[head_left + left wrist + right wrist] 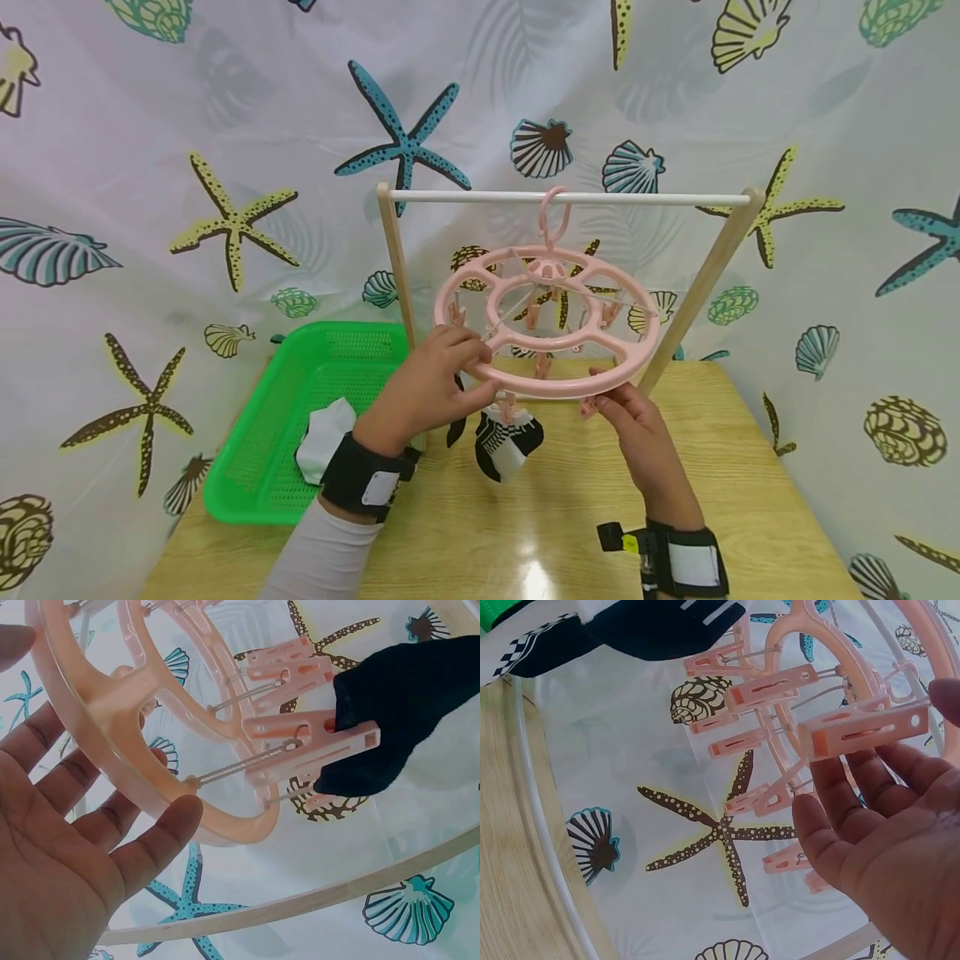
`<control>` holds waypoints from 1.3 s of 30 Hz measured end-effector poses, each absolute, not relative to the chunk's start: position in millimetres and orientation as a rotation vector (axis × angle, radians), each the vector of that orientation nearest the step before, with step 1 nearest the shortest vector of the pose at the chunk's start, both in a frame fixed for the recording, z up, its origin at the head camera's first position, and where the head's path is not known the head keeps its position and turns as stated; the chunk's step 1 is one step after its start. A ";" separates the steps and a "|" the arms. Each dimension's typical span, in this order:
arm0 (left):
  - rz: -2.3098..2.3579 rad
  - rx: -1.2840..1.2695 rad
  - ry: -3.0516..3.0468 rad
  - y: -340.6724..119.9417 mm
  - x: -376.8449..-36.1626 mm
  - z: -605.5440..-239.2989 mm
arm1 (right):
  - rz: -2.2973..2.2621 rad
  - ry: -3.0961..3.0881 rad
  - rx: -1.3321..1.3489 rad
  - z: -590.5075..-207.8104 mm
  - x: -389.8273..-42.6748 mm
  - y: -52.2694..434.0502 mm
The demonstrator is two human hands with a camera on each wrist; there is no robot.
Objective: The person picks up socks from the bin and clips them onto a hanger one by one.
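Left hand point(423, 392): fingers curled over the near-left rim of the pink round clip hanger point(547, 321), gripping it; right hand point(637, 421): fingers and thumb pinching a pink clip point(588, 406) under the hanger's near-right rim. Hanger: hooked on the white rail of a wooden rack point(570, 198), hanging above the counter point(525, 517), with a black-and-white sock point(506, 437) clipped at its near edge, between the two hands. Left of the hanger: green basket point(300, 400) on the counter, holding a white sock point(326, 437); behind the hanger: seashell-print curtain point(150, 208).
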State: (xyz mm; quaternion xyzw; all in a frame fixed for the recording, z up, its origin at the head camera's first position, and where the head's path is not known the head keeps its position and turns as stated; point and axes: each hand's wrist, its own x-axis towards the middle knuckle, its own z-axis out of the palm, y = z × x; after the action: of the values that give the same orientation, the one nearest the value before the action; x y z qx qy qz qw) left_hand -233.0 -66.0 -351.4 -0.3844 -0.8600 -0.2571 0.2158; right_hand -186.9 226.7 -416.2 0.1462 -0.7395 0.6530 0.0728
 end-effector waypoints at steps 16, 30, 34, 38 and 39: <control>-0.726 -1.077 -2.429 -71.2 -234.2 -347.9 | 2.043 -2.191 0.558 -420.1 -183.0 223.5; -0.747 -1.101 -2.377 -73.8 -238.4 -351.9 | 2.013 -2.133 0.650 -427.9 -172.3 217.5; -0.750 -1.103 -2.381 -73.9 -237.9 -352.4 | 1.939 -2.120 0.634 -429.0 -169.3 214.0; -0.752 -1.104 -2.382 -74.1 -237.4 -352.8 | 1.875 -2.133 0.586 -429.2 -167.6 211.9; -0.750 -1.105 -2.382 -74.0 -237.2 -352.9 | 1.860 -2.140 0.578 -429.3 -167.2 211.7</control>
State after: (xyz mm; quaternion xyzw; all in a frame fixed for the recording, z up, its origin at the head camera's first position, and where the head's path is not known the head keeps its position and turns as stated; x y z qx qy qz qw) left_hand -237.2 -74.0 -352.9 -0.3961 -0.8539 -0.2690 0.2038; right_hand -167.2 211.7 -429.3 0.1982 -0.7339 0.6379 0.1234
